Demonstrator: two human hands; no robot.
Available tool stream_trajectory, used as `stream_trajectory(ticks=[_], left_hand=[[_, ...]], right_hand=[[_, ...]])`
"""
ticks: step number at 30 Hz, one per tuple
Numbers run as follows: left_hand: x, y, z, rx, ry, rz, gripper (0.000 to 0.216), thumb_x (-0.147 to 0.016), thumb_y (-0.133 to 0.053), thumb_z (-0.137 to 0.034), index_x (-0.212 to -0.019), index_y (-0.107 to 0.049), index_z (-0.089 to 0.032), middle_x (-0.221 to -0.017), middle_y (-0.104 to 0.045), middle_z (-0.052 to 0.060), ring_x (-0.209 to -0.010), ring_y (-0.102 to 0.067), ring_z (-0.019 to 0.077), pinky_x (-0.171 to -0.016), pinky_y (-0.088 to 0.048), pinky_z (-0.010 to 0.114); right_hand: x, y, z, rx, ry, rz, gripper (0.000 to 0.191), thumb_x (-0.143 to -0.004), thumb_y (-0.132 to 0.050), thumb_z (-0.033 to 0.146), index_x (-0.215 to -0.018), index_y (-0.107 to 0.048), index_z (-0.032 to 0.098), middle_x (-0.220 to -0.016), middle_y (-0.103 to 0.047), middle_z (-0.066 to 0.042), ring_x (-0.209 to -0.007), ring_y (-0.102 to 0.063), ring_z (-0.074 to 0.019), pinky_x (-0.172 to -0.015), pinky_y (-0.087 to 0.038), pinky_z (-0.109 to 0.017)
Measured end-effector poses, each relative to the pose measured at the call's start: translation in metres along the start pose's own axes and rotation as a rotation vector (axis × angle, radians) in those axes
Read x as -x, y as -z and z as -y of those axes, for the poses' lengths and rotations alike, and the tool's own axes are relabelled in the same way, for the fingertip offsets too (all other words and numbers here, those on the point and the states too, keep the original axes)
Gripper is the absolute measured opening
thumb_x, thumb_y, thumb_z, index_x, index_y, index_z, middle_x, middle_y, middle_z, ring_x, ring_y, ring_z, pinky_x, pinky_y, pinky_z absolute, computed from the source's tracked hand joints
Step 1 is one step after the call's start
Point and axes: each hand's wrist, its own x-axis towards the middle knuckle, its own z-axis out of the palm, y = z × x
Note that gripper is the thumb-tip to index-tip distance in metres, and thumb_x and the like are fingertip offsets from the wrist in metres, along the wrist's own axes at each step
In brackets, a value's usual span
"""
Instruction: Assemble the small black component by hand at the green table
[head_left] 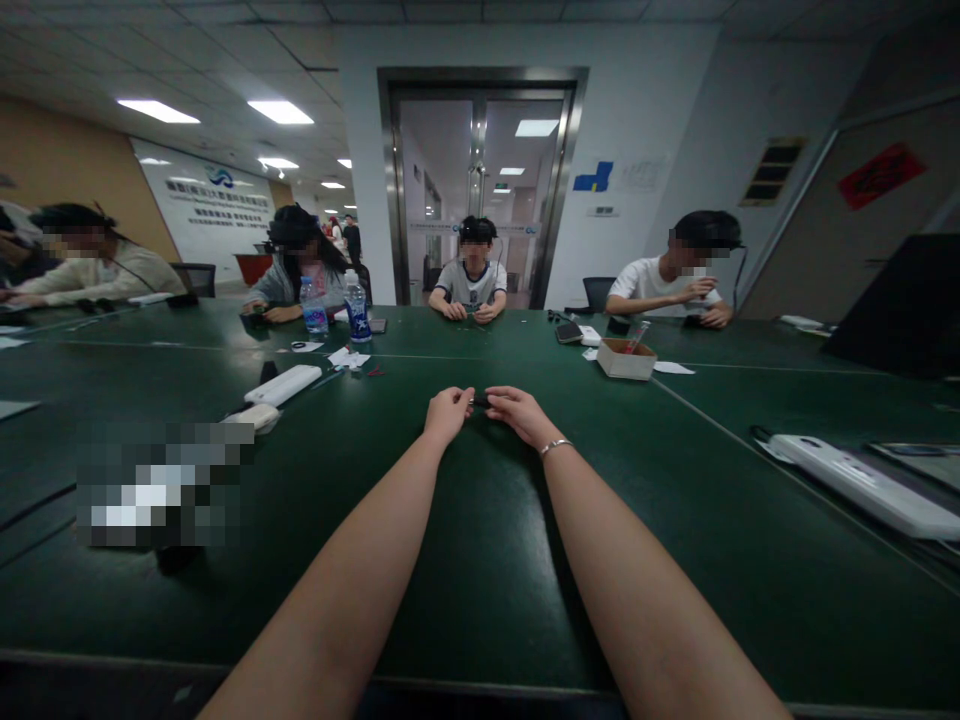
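Over the green table [480,560], both my arms stretch forward until the hands nearly meet. A small dark object [481,401], too small to name, lies between my fingertips. My left hand [448,413] pinches its left end, where a pale, shiny bit shows. Thumb and fingers of my right hand [517,412] close on its right end. A silver bracelet [556,447] circles my right wrist.
To the left are a white power strip [283,385] and two bottles [357,308]. A small box [627,361] stands right of centre, and another white power strip [862,480] lies at far right. Several people sit around the table, one person [471,285] directly opposite.
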Motion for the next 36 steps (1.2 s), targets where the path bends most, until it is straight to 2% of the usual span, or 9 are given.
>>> stream_trajectory(ticks=[8,17,22,36], left_hand=[[0.001,0.003,-0.003,0.007,0.027,0.013,0.034,-0.085,-0.046,-0.046,-0.077,-0.062,-0.017,-0.068,-0.066,0.004,-0.059,-0.060,0.0127,-0.057,-0.043,0.024],[-0.004,-0.002,0.007,0.058,-0.015,0.026,0.036,-0.079,-0.052,-0.050,-0.082,-0.064,-0.017,-0.069,-0.067,0.004,-0.060,-0.059,0.0131,-0.058,-0.044,0.024],[-0.005,-0.003,0.010,0.060,-0.020,0.015,0.031,-0.077,-0.057,-0.045,-0.088,-0.065,-0.017,-0.073,-0.068,0.004,-0.063,-0.059,0.0131,-0.060,-0.044,0.024],[-0.015,-0.007,0.023,0.102,-0.095,-0.013,0.022,-0.076,-0.060,-0.034,-0.089,-0.067,-0.018,-0.073,-0.065,0.004,-0.067,-0.059,0.0142,-0.063,-0.045,0.025]], right_hand=[[0.000,0.001,0.000,-0.024,0.003,0.016,0.016,-0.073,-0.064,0.004,-0.085,-0.065,0.015,-0.074,-0.064,-0.002,-0.058,-0.061,-0.0075,-0.061,-0.055,-0.019],[-0.002,0.002,-0.002,-0.042,0.005,0.029,0.015,-0.075,-0.061,0.004,-0.086,-0.065,0.014,-0.072,-0.063,-0.001,-0.060,-0.061,-0.0075,-0.059,-0.054,-0.017],[-0.006,0.004,-0.006,-0.051,0.013,0.025,0.014,-0.075,-0.062,0.005,-0.086,-0.065,0.014,-0.072,-0.064,-0.002,-0.061,-0.062,-0.0086,-0.059,-0.054,-0.018],[-0.008,0.007,-0.008,-0.103,0.006,0.026,0.013,-0.073,-0.066,0.006,-0.084,-0.066,0.014,-0.072,-0.066,-0.003,-0.058,-0.063,-0.0098,-0.058,-0.055,-0.020]])
